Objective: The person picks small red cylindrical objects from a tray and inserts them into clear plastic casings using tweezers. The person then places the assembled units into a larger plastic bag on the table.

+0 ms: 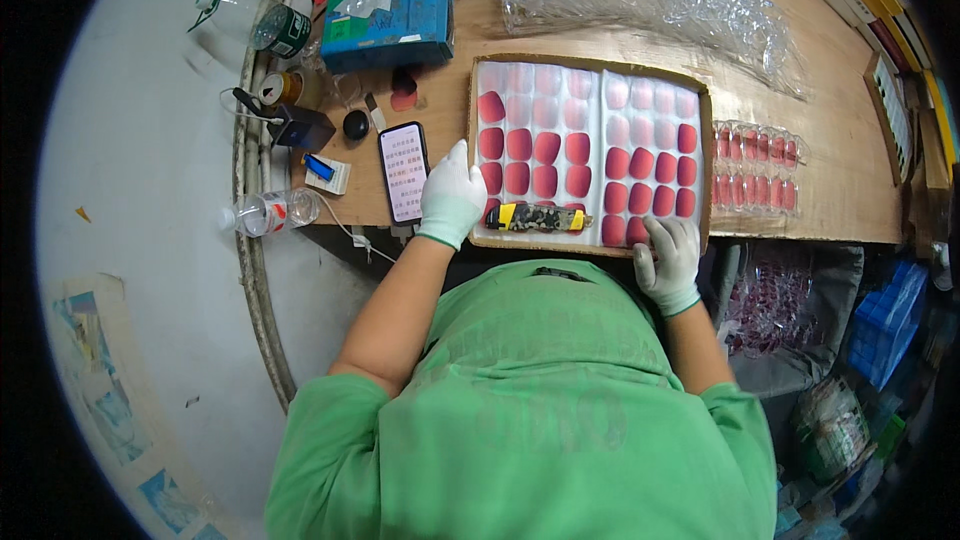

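Red lenses (547, 148) sat in rows inside cardboard box (706, 140), at bench's (840, 202) 6 o'clock edge. White-gloved left hand (452, 195) rested at box's 8 o'clock side; could not tell whether gripping. White-gloved right hand (670, 258), fingers part-curled, at 5 o'clock rim; grip unclear. Yellow-ended camouflage tool (540, 218) lay at 7 o'clock; phone (403, 175) at 9, clear trays (802, 150) at 3.

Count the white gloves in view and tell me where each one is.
2: one on the left hand, by the left edge of the cardboard box; the other on the right hand, at the box's near right corner. Others may be hidden.
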A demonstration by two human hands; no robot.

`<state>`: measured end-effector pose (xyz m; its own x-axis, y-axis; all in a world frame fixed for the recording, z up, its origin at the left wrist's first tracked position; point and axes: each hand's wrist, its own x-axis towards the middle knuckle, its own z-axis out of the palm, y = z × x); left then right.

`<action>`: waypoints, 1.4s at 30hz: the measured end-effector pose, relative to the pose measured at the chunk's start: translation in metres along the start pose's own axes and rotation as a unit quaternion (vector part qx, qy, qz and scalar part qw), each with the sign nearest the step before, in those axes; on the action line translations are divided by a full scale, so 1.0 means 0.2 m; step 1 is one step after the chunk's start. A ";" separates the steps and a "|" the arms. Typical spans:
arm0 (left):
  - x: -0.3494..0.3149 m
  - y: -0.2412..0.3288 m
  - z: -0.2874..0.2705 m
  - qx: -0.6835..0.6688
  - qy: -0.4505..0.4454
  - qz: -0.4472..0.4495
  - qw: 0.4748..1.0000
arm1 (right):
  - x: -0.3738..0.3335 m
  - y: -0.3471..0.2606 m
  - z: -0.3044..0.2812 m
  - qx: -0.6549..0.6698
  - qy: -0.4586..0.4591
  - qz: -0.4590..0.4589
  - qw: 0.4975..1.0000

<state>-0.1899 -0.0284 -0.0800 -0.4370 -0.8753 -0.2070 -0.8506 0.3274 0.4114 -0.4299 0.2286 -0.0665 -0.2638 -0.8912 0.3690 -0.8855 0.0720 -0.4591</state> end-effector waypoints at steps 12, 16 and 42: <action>1.09 0.34 -0.07 -0.293 0.200 0.106 0.929 | 0.46 0.23 -0.09 -0.089 -0.151 0.222 0.959; 1.62 0.29 0.04 -0.437 -0.082 -0.081 0.892 | 0.83 0.28 -0.06 -0.252 -0.370 0.349 0.823; -0.29 0.32 -0.22 -0.392 -0.040 0.268 0.879 | 0.22 0.25 -0.08 -0.021 -0.063 -0.049 0.997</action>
<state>-0.2064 0.0277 -0.0035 -0.7589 -0.6327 0.1543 -0.0678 0.3125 0.9475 -0.4915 0.2010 -0.0598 -0.1266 -0.9439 0.3049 -0.9207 -0.0026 -0.3902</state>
